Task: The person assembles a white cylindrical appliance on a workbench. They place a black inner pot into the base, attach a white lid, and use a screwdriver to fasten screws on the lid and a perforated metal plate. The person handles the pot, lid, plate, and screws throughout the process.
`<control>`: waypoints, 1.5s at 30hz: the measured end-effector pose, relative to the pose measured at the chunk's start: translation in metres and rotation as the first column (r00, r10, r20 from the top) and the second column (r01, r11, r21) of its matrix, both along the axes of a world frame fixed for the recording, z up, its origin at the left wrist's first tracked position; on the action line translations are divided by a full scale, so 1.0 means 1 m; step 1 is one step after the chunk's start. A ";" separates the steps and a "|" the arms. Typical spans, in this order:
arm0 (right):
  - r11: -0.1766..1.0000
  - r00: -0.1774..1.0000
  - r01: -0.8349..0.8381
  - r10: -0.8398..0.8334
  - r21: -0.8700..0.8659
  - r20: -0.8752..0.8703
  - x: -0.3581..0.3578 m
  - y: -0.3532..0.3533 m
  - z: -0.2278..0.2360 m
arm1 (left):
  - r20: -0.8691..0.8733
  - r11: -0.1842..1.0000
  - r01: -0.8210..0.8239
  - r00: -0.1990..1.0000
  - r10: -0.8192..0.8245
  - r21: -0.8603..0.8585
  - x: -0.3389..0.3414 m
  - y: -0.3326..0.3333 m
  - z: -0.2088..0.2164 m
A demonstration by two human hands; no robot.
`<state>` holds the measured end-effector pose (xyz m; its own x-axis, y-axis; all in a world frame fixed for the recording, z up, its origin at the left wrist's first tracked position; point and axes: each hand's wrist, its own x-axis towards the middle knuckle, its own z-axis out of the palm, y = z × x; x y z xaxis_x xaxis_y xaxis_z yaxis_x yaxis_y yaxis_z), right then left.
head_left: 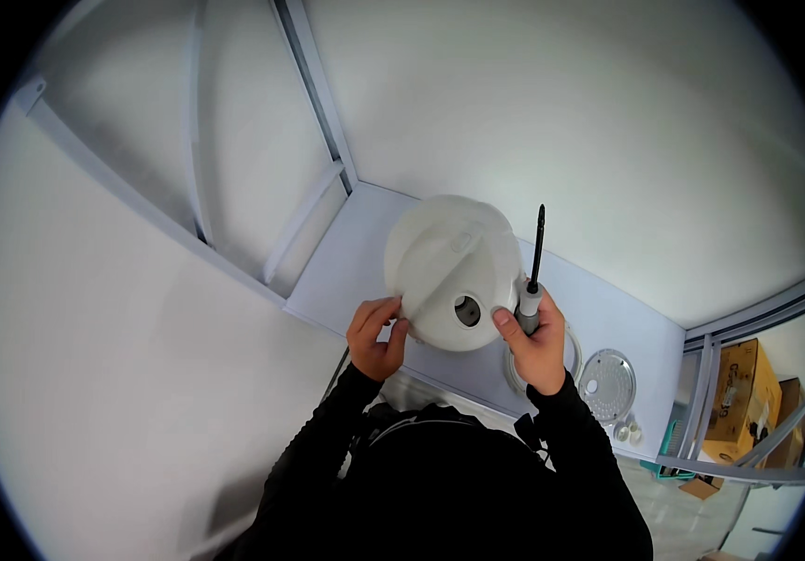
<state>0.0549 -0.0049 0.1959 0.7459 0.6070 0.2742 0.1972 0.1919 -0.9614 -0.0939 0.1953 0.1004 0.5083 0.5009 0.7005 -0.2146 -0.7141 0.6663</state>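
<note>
A rounded white plastic housing (431,271) with a raised ridge and one round dark hole is in front of me, above the table's front edge. My left hand (379,338) pinches its lower left rim with curled fingers. On the right side, my right hand (540,348) holds a screwdriver (530,304) with a grey handle, its dark shaft pointing up. The thumb of that hand also rests against the housing near the hole. The fingers behind the housing and the handle are partly hidden.
A white ring-shaped part (571,353) lies partly behind my right hand on the pale table (599,294). To its right are a perforated round disc (608,385) and small round pieces (628,432). Metal frame posts flank the table; cardboard boxes (737,402) stand at the far right.
</note>
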 end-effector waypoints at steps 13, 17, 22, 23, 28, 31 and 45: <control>0.985 0.996 0.066 -0.055 -0.160 0.069 -0.008 0.004 0.014 | 0.081 0.997 -0.037 0.996 0.031 0.072 0.008 0.000 0.000; 0.984 0.997 0.076 -0.070 -0.164 0.039 -0.007 0.005 0.010 | 0.091 0.998 -0.015 0.996 0.010 0.056 0.010 0.001 -0.005; 0.980 0.996 0.092 -0.087 -0.177 0.035 -0.007 0.007 0.008 | 0.104 0.999 0.018 0.994 -0.023 0.044 0.012 0.006 -0.012; 0.979 0.996 0.087 -0.083 -0.183 0.029 -0.007 0.006 0.007 | 0.110 0.999 0.024 0.993 -0.029 0.046 0.013 0.007 -0.012; 0.982 0.996 0.083 -0.086 -0.169 -0.013 -0.011 0.009 0.012 | 0.060 1.000 0.013 0.998 -0.013 -0.012 0.014 0.005 -0.001; 0.983 0.997 0.058 -0.066 -0.174 -0.039 -0.010 0.008 0.007 | 0.027 1.000 -0.020 0.999 0.021 -0.017 0.017 0.007 0.005; 0.988 1.000 -0.018 0.014 -0.150 -0.027 -0.019 0.015 0.012 | -0.043 0.992 -0.113 0.993 0.111 -0.052 0.017 0.005 0.020</control>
